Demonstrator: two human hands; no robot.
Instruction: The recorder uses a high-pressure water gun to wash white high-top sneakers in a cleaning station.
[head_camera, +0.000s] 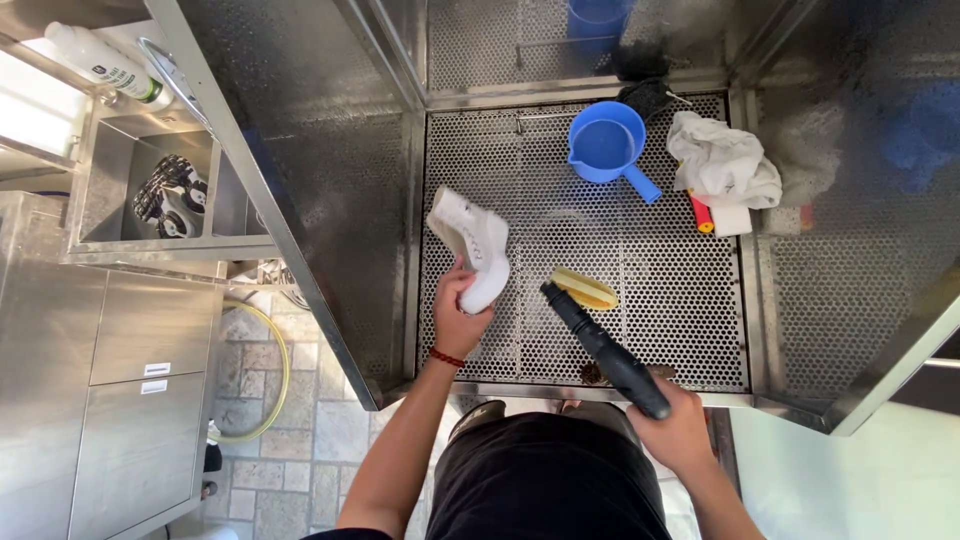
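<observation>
My left hand (457, 312) grips a white shoe (474, 244) by its toe end, holding it over the perforated metal floor (680, 300) of a steel wash booth. My right hand (675, 425) holds the handle of a black spray gun (603, 347), whose nozzle points up and left toward the shoe. A yellow brush (585, 288) lies on the perforated floor just right of the nozzle tip.
A blue jug (608, 145) stands at the back of the booth, with a crumpled white cloth (722, 165) and a red and yellow item (702, 214) to its right. On the left, a steel shelf (150, 245) holds black-and-white shoes (172, 195); a white bottle (100, 66) lies above; a yellow hose (274, 375) loops on the tiled floor.
</observation>
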